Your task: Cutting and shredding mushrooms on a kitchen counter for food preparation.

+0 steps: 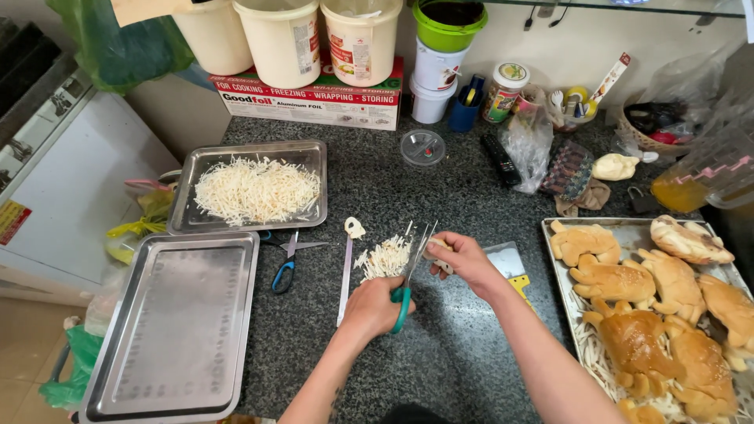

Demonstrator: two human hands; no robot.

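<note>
My left hand (374, 306) grips green-handled scissors (411, 271) whose blades point up toward a pale piece of cheese (437, 246) pinched in my right hand (463, 259). A small heap of shredded white strips (385, 257) lies on the dark granite counter (440, 353) just left of the blades. A long pale knife (345, 275) with a cheese blob at its tip lies left of that heap.
A steel tray of shredded cheese (255, 188) sits at the back left, and an empty steel tray (177, 322) lies in front of it. Blue-handled scissors (287, 263) lie between them. A tray of crab-shaped buns (660, 306) fills the right. Tubs, a foil box and jars line the wall.
</note>
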